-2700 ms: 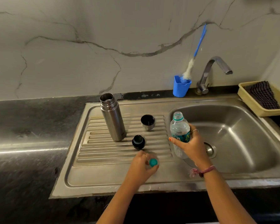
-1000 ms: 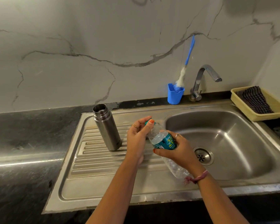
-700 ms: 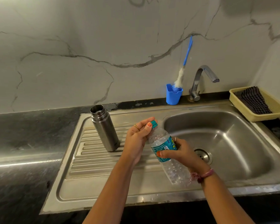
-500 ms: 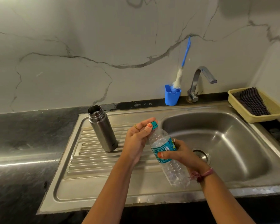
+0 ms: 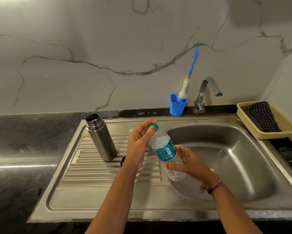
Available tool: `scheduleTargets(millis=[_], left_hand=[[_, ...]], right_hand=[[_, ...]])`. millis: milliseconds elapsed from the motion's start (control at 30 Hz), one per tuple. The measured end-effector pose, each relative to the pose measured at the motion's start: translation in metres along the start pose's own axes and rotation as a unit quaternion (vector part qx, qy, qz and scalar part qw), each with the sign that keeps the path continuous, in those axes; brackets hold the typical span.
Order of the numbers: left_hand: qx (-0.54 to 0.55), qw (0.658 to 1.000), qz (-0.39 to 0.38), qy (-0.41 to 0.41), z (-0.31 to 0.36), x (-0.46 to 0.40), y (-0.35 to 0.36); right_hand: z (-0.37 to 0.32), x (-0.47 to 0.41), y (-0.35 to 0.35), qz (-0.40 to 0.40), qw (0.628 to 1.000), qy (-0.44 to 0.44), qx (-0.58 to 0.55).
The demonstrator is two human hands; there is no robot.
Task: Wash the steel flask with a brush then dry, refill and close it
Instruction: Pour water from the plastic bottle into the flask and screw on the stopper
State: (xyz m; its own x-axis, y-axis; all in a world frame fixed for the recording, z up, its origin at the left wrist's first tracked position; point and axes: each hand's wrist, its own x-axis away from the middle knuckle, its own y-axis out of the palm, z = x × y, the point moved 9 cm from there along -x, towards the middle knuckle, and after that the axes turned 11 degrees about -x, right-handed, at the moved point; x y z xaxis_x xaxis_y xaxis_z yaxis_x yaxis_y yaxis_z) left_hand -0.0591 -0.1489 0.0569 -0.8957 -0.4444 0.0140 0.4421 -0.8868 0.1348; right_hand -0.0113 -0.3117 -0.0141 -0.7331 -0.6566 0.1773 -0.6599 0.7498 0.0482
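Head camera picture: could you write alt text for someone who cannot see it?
A person's left hand pinches the teal cap of a tilted plastic water bottle held by the right hand over a steel sink. An open steel flask stands on the drainboard.

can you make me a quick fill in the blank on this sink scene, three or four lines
1. The left hand pinches the bottle's teal ____.
2. The right hand holds the plastic bottle, which is tilted, not ____.
3. The steel flask stands on the drainboard with its mouth ____.
4. The brush stands in a ____ cup beside the tap.

Missing words: cap; upright; open; blue
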Motion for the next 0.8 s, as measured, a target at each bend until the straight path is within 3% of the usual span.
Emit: scheduleTargets(millis=[233,400,600,800], left_hand=[[-0.147,0.979,0.103,0.093,0.020,-0.001,-0.026],[-0.138,0.956,0.181,0.184,0.035,0.023,-0.065],[-0.128,0.922,0.319,0.179,0.019,0.051,-0.131],[-0.143,0.902,0.381,0.145,0.002,0.050,-0.171]], right_hand=[[-0.005,-0.027,-0.010,0.002,1.000,-0.022,-0.009],[-0.033,-0.059,-0.022,0.049,0.996,-0.075,-0.014],[-0.062,-0.115,-0.025,0.098,0.989,-0.106,0.018],[-0.077,-0.165,-0.013,0.132,0.983,-0.117,0.058]])
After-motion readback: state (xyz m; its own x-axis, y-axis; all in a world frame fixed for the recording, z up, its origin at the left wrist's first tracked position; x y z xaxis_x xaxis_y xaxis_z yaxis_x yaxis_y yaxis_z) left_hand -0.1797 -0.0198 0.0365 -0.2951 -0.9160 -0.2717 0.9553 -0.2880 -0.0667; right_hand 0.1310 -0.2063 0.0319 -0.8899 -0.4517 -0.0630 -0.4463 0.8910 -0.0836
